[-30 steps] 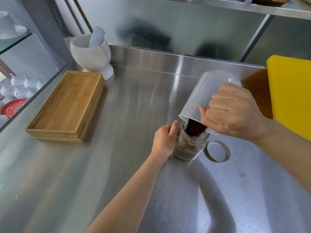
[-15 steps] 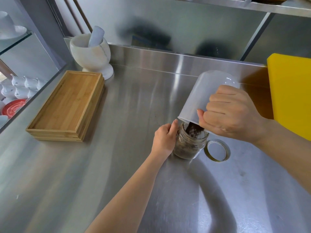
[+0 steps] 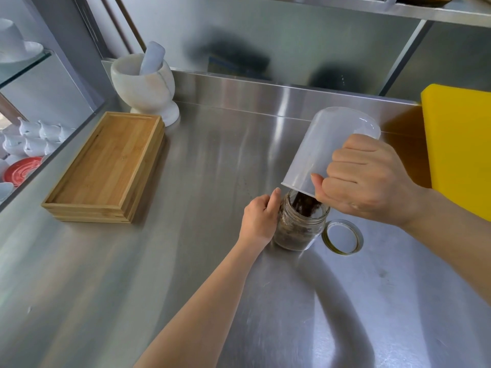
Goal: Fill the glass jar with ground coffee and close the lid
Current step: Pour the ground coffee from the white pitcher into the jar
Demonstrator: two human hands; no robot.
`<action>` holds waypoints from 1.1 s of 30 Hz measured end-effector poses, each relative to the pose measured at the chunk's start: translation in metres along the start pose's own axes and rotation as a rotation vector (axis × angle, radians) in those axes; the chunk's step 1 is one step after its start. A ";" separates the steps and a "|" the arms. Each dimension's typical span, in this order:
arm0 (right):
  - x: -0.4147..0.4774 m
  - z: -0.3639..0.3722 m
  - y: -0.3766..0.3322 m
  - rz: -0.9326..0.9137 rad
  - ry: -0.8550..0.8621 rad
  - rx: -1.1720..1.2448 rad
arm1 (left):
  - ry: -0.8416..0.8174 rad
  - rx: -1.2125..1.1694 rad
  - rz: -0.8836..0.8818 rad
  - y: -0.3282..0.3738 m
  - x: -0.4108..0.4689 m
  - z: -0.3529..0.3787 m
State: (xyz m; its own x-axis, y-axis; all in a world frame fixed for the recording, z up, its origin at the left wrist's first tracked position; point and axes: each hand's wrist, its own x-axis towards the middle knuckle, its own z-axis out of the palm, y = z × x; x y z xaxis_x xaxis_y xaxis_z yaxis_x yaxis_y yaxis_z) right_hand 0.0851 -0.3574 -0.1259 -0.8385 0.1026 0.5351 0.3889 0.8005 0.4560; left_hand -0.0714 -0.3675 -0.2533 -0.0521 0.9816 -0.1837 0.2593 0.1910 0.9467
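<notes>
My right hand (image 3: 368,181) had its grip clenched around the white plastic cup (image 3: 326,147), tipped well past level so its mouth hung over the jar (image 3: 300,227). My left hand (image 3: 259,220) gripped the jar's side, fingers wrapped round the glass, holding it upright on the counter (image 3: 186,261). A dark stream of ground coffee (image 3: 305,207) ran from the cup's rim into the jar's open mouth, and more of it showed through the glass lower down. I was in the filling step, and I judged the jar to be only partly full, though the cup's lip hid some of the opening. The lid (image 3: 342,236) lay flat on the counter just beside the jar, on its right, not yet in use. The next move, as I saw it, called for emptying the cup without spilling over the rim, setting the cup down, then taking up the lid and screwing it onto the jar while my left hand steadied it.
</notes>
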 end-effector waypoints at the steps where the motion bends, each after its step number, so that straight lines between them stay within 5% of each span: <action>1: 0.000 -0.001 -0.001 -0.004 0.001 0.002 | -0.001 -0.001 0.003 0.000 0.000 0.000; 33: -0.008 -0.002 -0.013 -0.114 0.019 -0.051 | -0.012 -0.002 0.027 0.001 -0.003 -0.003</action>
State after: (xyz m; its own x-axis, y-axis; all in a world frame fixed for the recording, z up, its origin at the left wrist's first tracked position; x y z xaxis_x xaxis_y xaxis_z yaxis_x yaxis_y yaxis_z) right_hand 0.0879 -0.3698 -0.1351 -0.8712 0.0007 0.4909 0.3107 0.7750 0.5503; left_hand -0.0736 -0.3702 -0.2517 -0.0336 0.9863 -0.1613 0.2588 0.1645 0.9518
